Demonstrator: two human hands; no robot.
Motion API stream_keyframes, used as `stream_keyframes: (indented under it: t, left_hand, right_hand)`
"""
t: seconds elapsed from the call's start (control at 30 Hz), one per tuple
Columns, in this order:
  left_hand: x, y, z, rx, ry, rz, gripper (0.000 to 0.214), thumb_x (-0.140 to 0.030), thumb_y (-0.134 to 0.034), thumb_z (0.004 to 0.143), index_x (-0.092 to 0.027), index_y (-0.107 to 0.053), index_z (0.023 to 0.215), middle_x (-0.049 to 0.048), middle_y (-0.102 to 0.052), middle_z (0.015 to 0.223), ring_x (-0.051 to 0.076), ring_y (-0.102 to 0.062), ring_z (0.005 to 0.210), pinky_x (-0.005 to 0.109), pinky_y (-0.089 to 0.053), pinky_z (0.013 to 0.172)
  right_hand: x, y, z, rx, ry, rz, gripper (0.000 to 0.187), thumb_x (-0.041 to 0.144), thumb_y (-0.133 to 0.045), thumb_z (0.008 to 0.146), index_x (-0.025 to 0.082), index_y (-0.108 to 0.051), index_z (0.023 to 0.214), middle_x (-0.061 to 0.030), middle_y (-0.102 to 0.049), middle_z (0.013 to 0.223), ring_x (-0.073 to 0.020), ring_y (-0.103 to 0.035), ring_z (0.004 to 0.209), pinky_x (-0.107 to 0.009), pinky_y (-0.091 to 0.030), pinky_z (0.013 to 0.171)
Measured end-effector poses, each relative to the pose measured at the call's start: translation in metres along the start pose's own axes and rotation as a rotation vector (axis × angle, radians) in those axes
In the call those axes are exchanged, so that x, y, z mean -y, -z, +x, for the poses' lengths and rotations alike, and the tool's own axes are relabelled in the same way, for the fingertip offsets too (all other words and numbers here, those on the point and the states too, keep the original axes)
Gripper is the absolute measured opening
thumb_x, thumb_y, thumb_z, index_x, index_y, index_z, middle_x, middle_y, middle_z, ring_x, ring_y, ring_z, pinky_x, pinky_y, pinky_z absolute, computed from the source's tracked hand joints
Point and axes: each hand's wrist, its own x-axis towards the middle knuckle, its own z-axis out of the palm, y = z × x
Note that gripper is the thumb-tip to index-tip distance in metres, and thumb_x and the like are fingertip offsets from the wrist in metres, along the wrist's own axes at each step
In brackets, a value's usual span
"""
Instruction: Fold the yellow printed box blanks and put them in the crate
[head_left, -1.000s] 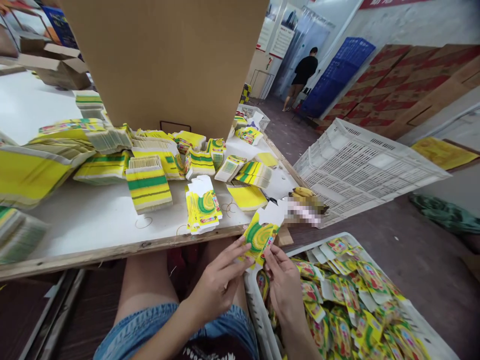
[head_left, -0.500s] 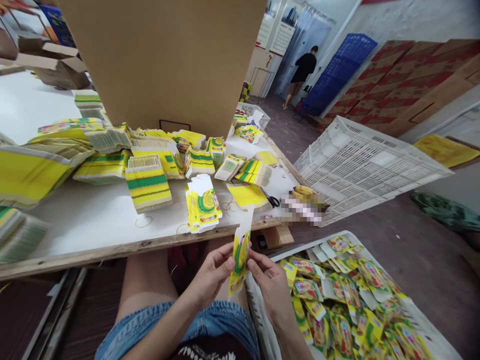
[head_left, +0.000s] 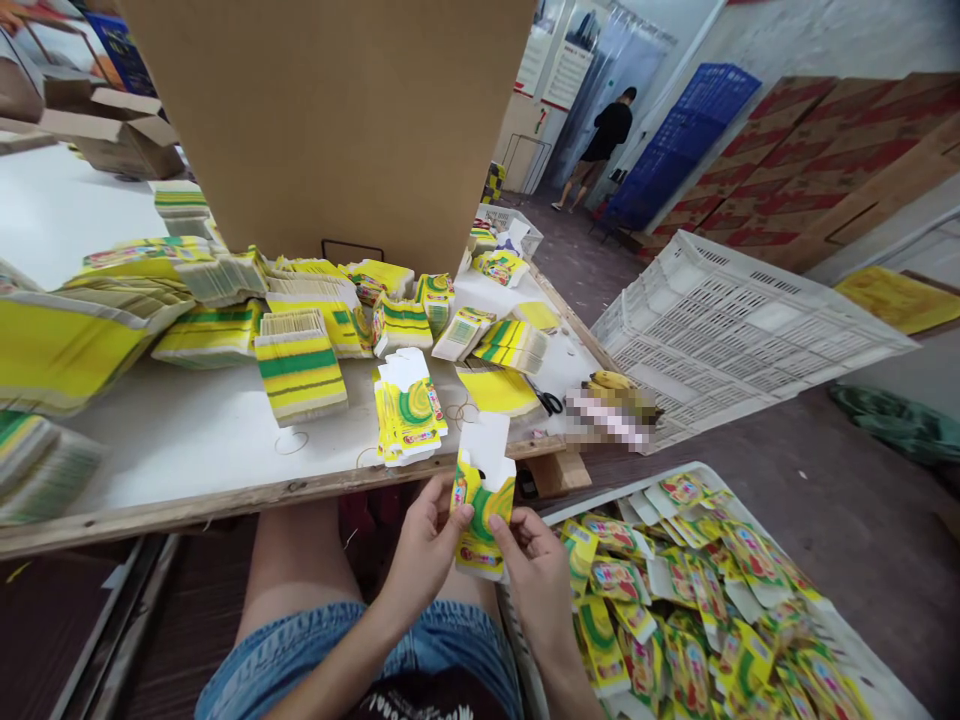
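Both my hands hold one small yellow-and-green printed carton [head_left: 481, 500] in front of my lap, just below the table's front edge. My left hand [head_left: 426, 545] pinches its left side. My right hand [head_left: 534, 572] grips its lower right side. The carton stands upright, partly opened into a box shape, with white flaps at the top. A stack of flat cartons of the same print [head_left: 409, 408] lies on the white table [head_left: 195, 445] just above my hands.
Many bundles of flat yellow-green cartons [head_left: 300, 365] cover the table before a tall cardboard sheet [head_left: 330, 120]. A white crate [head_left: 705, 600] at my right holds several folded cartons. Scissors [head_left: 546, 400], bananas [head_left: 619, 388], an upturned white crate [head_left: 735, 325]. A person [head_left: 600, 145] stands far back.
The carton has moved from the right, over the crate, to the middle in front of me. It turned edge-on, then opened out from flat into a box shape.
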Motion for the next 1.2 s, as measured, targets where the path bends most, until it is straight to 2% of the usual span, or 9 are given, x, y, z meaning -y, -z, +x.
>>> stream_keyframes:
  t: [0.1,0.2,0.33,0.5,0.67,0.8,0.9,1.07,1.2]
  left_hand:
    - [0.0,0.002,-0.002,0.039,-0.071,0.107,0.053,-0.031,-0.065,0.087,-0.021,-0.039,0.132,0.0115,-0.069,0.112,0.022,-0.067,0.1,0.034,-0.052,0.087]
    - [-0.002,0.004,-0.004,0.164,-0.069,0.138,0.061,-0.03,-0.061,0.089,-0.023,-0.03,0.141,0.0115,-0.069,0.11,0.022,-0.067,0.098,0.034,-0.052,0.086]
    - [-0.007,0.007,-0.004,0.275,0.032,0.02,0.064,-0.031,-0.066,0.085,-0.022,-0.034,0.14,0.0107,-0.07,0.106,0.022,-0.067,0.095,0.034,-0.052,0.084]
    - [-0.01,0.008,-0.007,0.33,0.144,-0.077,0.054,-0.028,-0.076,0.077,-0.022,-0.046,0.121,0.0048,-0.069,0.092,0.015,-0.065,0.074,0.024,-0.05,0.065]
    - [-0.009,0.008,-0.008,0.372,0.182,-0.088,0.045,-0.025,-0.079,0.073,-0.021,-0.048,0.106,0.0011,-0.065,0.088,0.012,-0.062,0.072,0.021,-0.047,0.062]
    - [-0.006,0.009,-0.007,0.41,0.203,-0.095,0.063,-0.025,-0.076,0.077,-0.026,-0.039,0.127,0.0033,-0.067,0.093,0.016,-0.066,0.082,0.024,-0.05,0.067]
    - [-0.004,0.008,-0.007,0.43,0.227,-0.106,0.079,-0.025,-0.076,0.076,-0.027,-0.029,0.139,0.0063,-0.068,0.099,0.019,-0.068,0.086,0.028,-0.052,0.071]
    - [-0.003,0.003,-0.005,0.313,0.085,0.074,0.046,-0.024,-0.07,0.081,-0.021,-0.052,0.123,0.0084,-0.068,0.104,0.016,-0.066,0.079,0.024,-0.05,0.067]
    - [-0.003,0.002,-0.004,0.269,-0.012,0.259,0.042,-0.018,-0.061,0.085,-0.02,-0.053,0.127,0.0091,-0.069,0.109,0.016,-0.066,0.083,0.025,-0.051,0.071]
  right_hand:
    - [0.004,0.008,0.004,-0.021,0.089,-0.042,0.04,0.039,-0.072,0.081,0.02,-0.058,0.114,-0.0076,-0.072,0.098,-0.0208,-0.068,0.081,-0.031,-0.055,0.073]
    - [0.012,0.018,0.007,0.084,0.141,-0.026,0.053,0.036,-0.07,0.084,0.023,-0.048,0.131,-0.0098,-0.069,0.11,-0.021,-0.068,0.089,-0.033,-0.055,0.08]
    - [0.017,0.032,0.01,0.238,0.103,0.036,0.047,0.037,-0.066,0.087,0.025,-0.048,0.129,-0.0091,-0.069,0.108,-0.0225,-0.067,0.094,-0.034,-0.055,0.082]
    - [0.02,0.043,0.012,0.345,0.008,0.049,0.036,0.042,-0.063,0.088,0.026,-0.05,0.117,-0.0027,-0.067,0.084,-0.0189,-0.065,0.074,-0.028,-0.052,0.066]
    - [0.028,0.048,0.013,0.399,0.018,-0.067,0.026,0.046,-0.057,0.091,0.021,-0.06,0.094,0.0009,-0.057,0.07,-0.0135,-0.052,0.059,-0.022,-0.042,0.053]
    - [0.029,0.048,0.014,0.354,0.138,-0.208,0.029,0.045,-0.054,0.093,0.019,-0.063,0.082,-0.0002,-0.055,0.07,-0.0145,-0.052,0.064,-0.023,-0.042,0.057]
    - [0.023,0.046,0.015,0.276,0.169,-0.203,0.025,0.044,-0.057,0.091,0.02,-0.063,0.089,-0.0029,-0.063,0.08,-0.0177,-0.059,0.073,-0.025,-0.047,0.065]
    - [0.018,0.047,0.019,0.009,0.122,-0.12,0.035,0.051,-0.059,0.089,0.022,-0.059,0.11,-0.0067,-0.07,0.095,-0.0218,-0.066,0.088,-0.031,-0.051,0.08]
    - [0.024,0.049,0.019,0.232,0.062,-0.191,0.04,0.047,-0.061,0.088,0.021,-0.064,0.117,-0.0079,-0.071,0.104,-0.024,-0.065,0.096,-0.031,-0.05,0.081]
